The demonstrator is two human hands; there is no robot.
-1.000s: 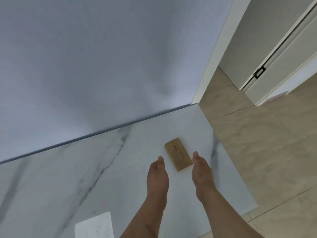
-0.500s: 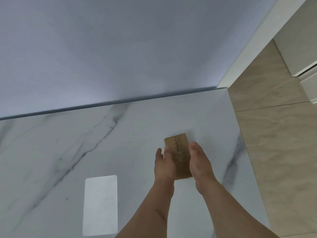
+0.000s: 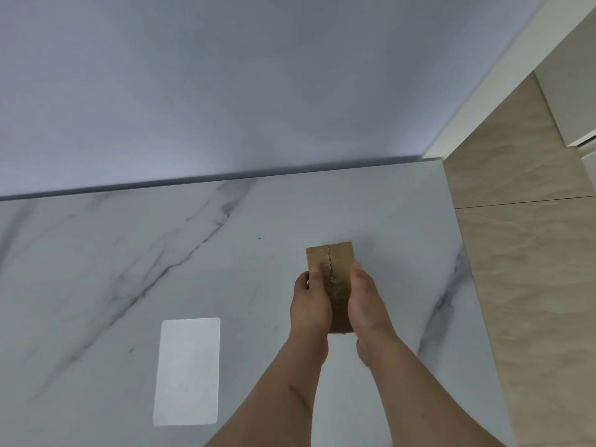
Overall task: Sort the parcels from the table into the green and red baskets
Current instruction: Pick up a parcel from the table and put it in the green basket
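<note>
A small, flat, rectangular brown cardboard parcel (image 3: 332, 269) with a taped seam running down the middle of its top lies on a white marble-patterned table (image 3: 225, 269), its long sides pointing away from the viewer. It sits toward the table's right side, closer to the right edge than to the far edge, and whether it rests fully on the surface or is slightly raised cannot be told.

The parcel is held between two bare hands. The left hand (image 3: 310, 306) presses against the parcel's left long side, fingers curled partway with the thumb lying on top near the seam. The right hand (image 3: 366, 304) presses against the parcel's right long side, fingers together and only slightly bent, thumb along the top edge. Both hands are closed on the parcel from opposite sides, and its near end is partly covered by them. Bare forearms run from the hands down to the bottom of the view.

To the left of the parcel, nearer the viewer and well apart from it, a pale rectangular patch of light (image 3: 187, 371) lies on the tabletop. Grey veins cross the marble left of the parcel, and another vein runs just right of it. Beyond the parcel, the table meets a plain pale blue-grey wall (image 3: 225, 91). Right of the parcel, past the table edge, is a beige tiled floor (image 3: 529, 269)
</note>
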